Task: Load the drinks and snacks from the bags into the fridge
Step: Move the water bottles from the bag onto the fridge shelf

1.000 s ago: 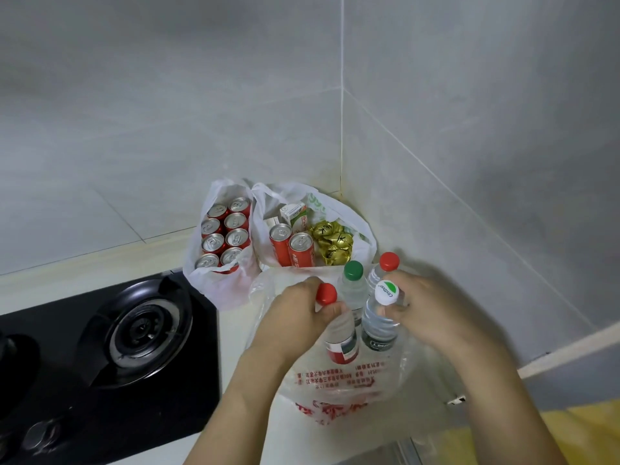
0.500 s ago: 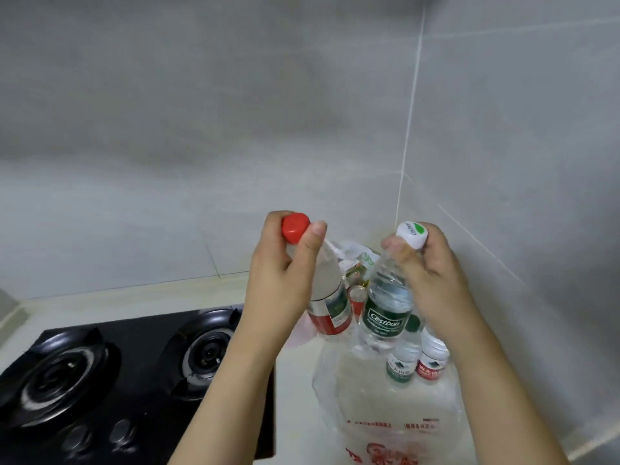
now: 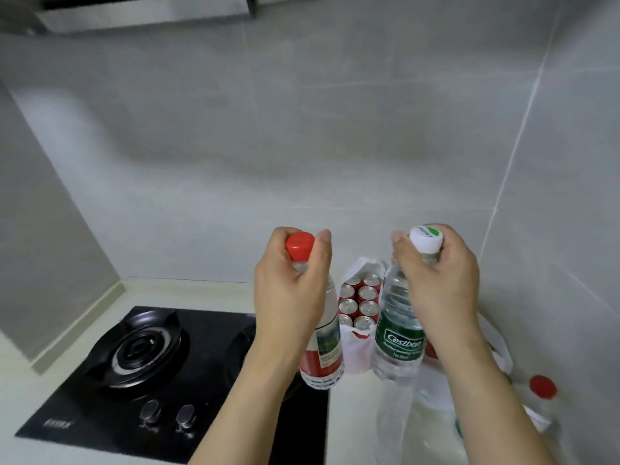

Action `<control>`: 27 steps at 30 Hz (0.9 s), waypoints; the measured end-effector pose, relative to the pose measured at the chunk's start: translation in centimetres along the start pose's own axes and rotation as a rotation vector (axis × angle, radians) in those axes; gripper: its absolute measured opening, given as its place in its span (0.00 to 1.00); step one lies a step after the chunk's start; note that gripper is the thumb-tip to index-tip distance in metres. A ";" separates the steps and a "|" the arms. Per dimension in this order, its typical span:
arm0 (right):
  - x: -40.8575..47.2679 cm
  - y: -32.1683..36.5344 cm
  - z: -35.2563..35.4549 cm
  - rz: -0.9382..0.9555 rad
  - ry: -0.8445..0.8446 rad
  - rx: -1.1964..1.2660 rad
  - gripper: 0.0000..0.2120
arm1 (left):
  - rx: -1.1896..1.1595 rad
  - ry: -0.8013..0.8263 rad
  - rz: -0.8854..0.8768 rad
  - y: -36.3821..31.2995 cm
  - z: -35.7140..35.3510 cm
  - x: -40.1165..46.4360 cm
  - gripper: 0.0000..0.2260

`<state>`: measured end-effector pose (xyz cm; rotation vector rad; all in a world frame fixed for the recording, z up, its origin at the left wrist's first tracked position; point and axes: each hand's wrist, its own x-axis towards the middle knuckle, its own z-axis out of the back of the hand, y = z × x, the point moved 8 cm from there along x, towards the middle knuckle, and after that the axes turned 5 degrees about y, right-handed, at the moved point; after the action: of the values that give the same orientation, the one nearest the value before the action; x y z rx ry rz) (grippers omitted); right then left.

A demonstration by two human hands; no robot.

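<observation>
Left hand [image 3: 288, 297]: fingers and thumb clamped round the neck of the red-cap bottle [image 3: 322, 333], just under the cap. Bottle held upright, lifted clear of the tabletop [image 3: 355, 424], base over the right edge of the hob [image 3: 161, 374]. Label red and white.

Right hand [image 3: 439, 290]: fingers and thumb clamped round the neck of the white-cap bottle [image 3: 397, 333], just under the cap. Bottle held upright, lifted clear of the tabletop, base above the mouth of the clear bag [image 3: 402, 427]. Label green, marked "Cestbon".

Both bottles side by side, apart, at roughly equal height.

Cans [image 3: 360, 302]: red, silver tops, packed upright in rows inside the white bag [image 3: 355, 354]. Bag standing on the tabletop toward the back edge, near the right rear corner; seen between the two held bottles.

Clear bag: on the tabletop at the front, near the right wall, below the right forearm. Red print partly hidden; contents mostly hidden.

Third bottle [image 3: 540, 397]: red cap, standing at the right edge of the tabletop beside the wall, partly blurred. Whether inside a bag: cannot tell.

Hob: black, two burners, two knobs at the front, set into the left part of the tabletop.

Fridge: out of view.
</observation>
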<state>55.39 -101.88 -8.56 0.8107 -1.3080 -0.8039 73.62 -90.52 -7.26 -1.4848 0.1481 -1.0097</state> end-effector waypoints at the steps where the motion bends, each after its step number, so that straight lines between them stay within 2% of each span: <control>1: 0.4 -0.1 -0.7 0.000 0.027 0.001 0.10 | 0.010 -0.022 0.005 0.0 0.5 0.1 0.10; 14: -1.5 1.9 -10.8 0.082 0.419 0.192 0.10 | 0.231 -0.336 0.091 0.6 8.4 -3.6 0.11; 27: -12.6 9.8 -20.3 0.157 0.776 0.375 0.10 | 0.445 -0.621 0.057 -3.8 22.0 -12.8 0.12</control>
<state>74.90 -84.96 -7.95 1.1509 -0.8021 -0.0705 78.35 -65.19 -6.78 -1.3031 -0.4504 -0.4558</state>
